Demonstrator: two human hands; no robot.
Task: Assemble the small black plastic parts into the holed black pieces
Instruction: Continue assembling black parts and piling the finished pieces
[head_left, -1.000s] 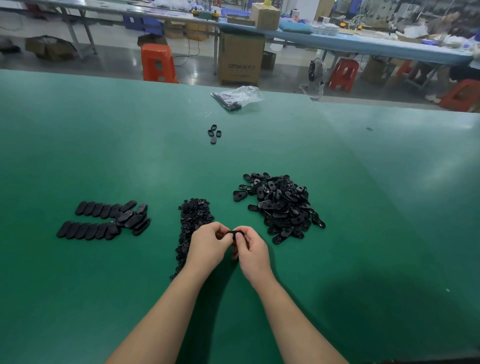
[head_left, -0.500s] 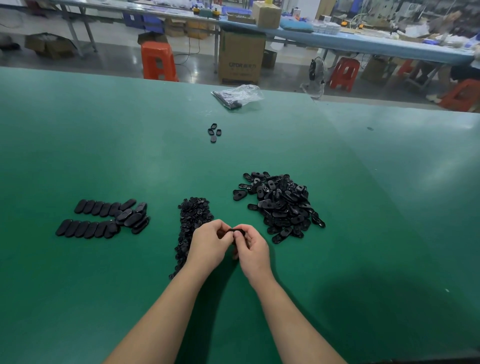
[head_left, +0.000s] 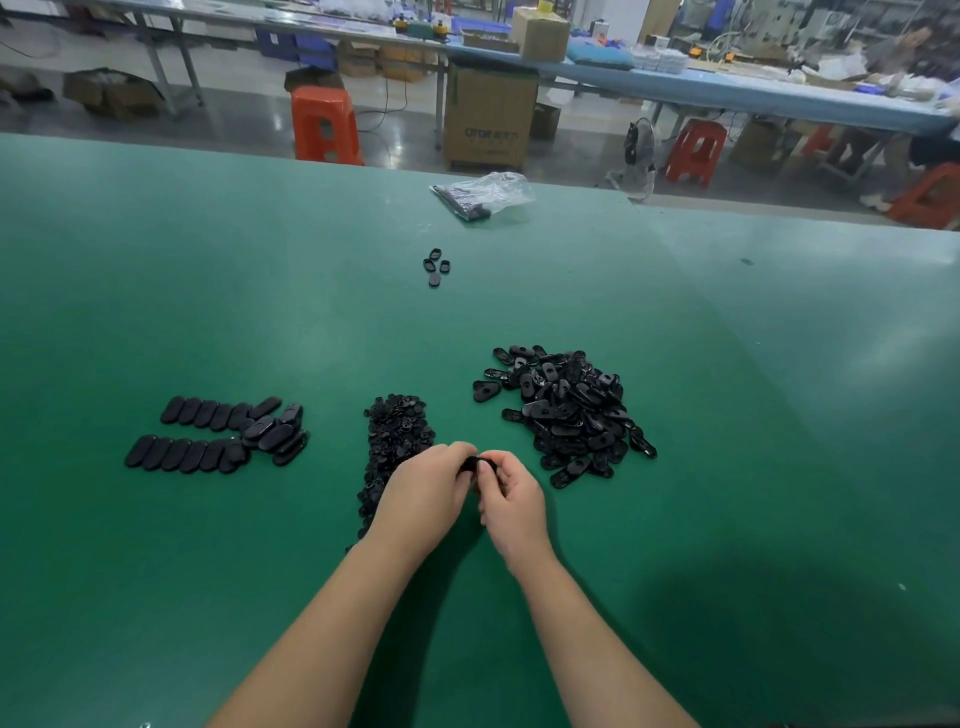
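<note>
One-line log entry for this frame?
step: fitting part | left hand: pinches black piece | right hand: pinches same piece | table

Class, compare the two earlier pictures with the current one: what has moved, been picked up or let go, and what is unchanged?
Almost nothing changed. Both hands, left and right, still pinch the same black piece between them at the same spot; nothing was picked up or released. The holed pile, small-parts pile, finished rows and bag stayed put.
</note>
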